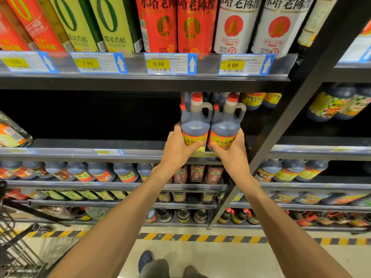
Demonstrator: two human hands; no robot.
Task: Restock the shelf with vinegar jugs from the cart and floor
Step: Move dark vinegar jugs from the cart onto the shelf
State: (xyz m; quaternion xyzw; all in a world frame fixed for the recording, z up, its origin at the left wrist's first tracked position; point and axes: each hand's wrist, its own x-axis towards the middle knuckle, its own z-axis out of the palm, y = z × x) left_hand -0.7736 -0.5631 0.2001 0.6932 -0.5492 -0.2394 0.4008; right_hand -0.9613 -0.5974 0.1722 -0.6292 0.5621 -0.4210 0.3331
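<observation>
Your left hand [178,146] grips one upright vinegar jug [195,122], your right hand [230,150] the other jug [225,125], side by side at the shelf lip [140,152]; empty shelf space lies straight behind and left

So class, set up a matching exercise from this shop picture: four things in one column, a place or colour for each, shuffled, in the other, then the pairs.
Things:
1. left hand
2. right hand
3. 8.00 tag
4. cart

Places:
A. bottom left corner of the picture
B. grips the right jug
C. on the rail under the white-labelled bottles
D. grips the left jug

Pairs: 1-D, 2-B, 3-C, 4-A
</observation>
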